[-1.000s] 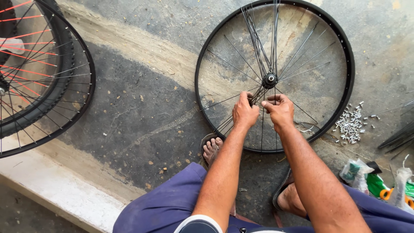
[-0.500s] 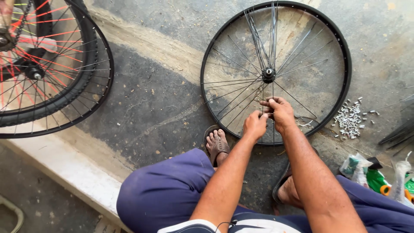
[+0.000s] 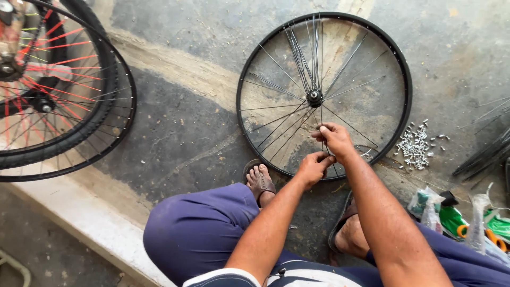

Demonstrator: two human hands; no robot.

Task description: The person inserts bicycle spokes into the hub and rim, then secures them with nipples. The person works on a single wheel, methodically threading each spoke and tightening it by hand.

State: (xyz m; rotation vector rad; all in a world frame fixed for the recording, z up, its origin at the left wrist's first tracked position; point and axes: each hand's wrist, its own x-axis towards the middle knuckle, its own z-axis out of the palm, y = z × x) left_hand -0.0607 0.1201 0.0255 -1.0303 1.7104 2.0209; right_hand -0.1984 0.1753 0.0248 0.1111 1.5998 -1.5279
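A black bicycle rim [image 3: 247,79] lies flat on the concrete floor, its thin steel spokes [image 3: 276,130] fanning from a small hub [image 3: 314,97]. Several loose spokes stand bunched above the hub. My left hand [image 3: 313,167] pinches a spoke near the rim's near edge. My right hand [image 3: 333,139] is closed on a spoke just below the hub. Both forearms reach down from the bottom of the view over my blue-trousered knees.
A pile of small silver spoke nipples [image 3: 415,146] lies right of the rim. Tyred wheels with red spokes [image 3: 53,95] stand at the left by a concrete step [image 3: 79,212]. Plastic bags and a green tool [image 3: 457,218] sit at lower right. My sandalled foot [image 3: 259,180] rests by the rim.
The view has shifted, so the rim sits more to the right. My hands have moved down from the hub toward the rim's near edge, still working the spokes.
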